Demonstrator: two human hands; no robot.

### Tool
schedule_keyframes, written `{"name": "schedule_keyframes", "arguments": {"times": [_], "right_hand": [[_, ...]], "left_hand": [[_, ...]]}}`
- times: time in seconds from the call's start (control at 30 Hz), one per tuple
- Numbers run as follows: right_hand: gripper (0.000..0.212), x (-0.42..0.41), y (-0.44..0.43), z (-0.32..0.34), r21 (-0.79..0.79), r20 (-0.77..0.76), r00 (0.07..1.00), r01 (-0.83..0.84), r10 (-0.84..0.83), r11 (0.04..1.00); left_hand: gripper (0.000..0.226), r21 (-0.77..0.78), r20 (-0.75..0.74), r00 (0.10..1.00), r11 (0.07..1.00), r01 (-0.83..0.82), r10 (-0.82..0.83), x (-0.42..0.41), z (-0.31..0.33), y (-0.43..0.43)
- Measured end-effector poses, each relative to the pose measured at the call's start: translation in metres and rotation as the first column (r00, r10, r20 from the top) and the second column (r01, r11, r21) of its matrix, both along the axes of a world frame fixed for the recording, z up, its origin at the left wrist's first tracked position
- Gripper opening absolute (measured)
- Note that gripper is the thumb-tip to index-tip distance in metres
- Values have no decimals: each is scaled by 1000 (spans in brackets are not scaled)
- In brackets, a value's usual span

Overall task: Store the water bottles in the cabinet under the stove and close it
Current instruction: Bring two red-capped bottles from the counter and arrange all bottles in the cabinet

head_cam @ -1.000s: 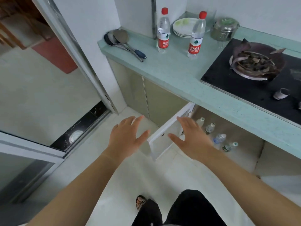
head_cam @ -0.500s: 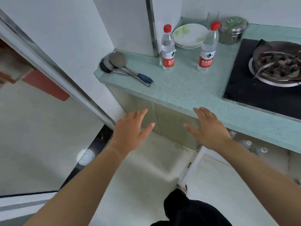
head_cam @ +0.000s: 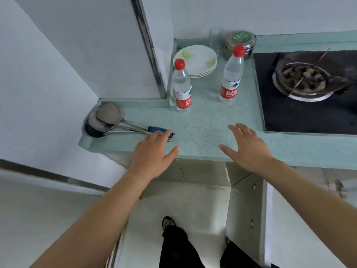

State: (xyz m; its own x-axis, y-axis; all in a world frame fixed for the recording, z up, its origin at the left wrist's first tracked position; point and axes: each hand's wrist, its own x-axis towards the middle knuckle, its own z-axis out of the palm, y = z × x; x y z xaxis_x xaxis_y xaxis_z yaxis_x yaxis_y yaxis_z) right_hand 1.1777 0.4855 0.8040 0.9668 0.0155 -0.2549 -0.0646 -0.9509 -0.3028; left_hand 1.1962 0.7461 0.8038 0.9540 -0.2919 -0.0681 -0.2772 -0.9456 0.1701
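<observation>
Upper middle of the frame: 2 red-capped water bottles, the left bottle (head_cam: 181,88) and the right bottle (head_cam: 230,78), plus 1 stack of plates (head_cam: 195,60) that looks 3 deep, 1 clear glass (head_cam: 215,38) and 1 lidded metal pot (head_cam: 240,42). At middle left lies 1 pile of utensils (head_cam: 108,120), seemingly 3, though their heads overlap; at upper right, 1 black stove (head_cam: 299,117) with 1 burner (head_cam: 303,80). Lower down are 2 hands, the left hand (head_cam: 152,155) and the right hand (head_cam: 247,149), and 1 open cabinet door (head_cam: 245,209).

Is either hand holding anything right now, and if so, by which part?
Nothing is held. The left hand and the right hand are both open, fingers spread, above the front edge of the counter. The two water bottles stand untouched farther back.
</observation>
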Motion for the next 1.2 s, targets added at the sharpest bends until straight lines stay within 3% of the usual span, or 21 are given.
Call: {"name": "schedule_keyframes", "arguments": {"times": [0.27,0.47,0.67,0.9,1.07,1.2], "right_hand": [[74,34,15,23,36,93,953,287,-289,957],[73,65,0,30,55,168,918,357,-361,933],[75,116,-24,27,122,235,902,344,-363,931],[82,200,-46,1,357,304,884,239,-354,903],[89,237,-42,-28,585,274,867,193,-416,788],[89,259,-43,-38,661,279,869,135,-409,738]], "left_hand": [[72,-49,163,964,974,223,-212,115,23,7],[60,-153,270,941,956,250,-203,177,51,-24],[57,-162,190,968,967,195,-163,218,46,-52],[45,-227,110,992,970,91,-68,246,29,-61],[44,-295,117,992,955,-5,42,273,24,-77],[42,-478,133,978,875,-80,162,283,7,-98]]}}
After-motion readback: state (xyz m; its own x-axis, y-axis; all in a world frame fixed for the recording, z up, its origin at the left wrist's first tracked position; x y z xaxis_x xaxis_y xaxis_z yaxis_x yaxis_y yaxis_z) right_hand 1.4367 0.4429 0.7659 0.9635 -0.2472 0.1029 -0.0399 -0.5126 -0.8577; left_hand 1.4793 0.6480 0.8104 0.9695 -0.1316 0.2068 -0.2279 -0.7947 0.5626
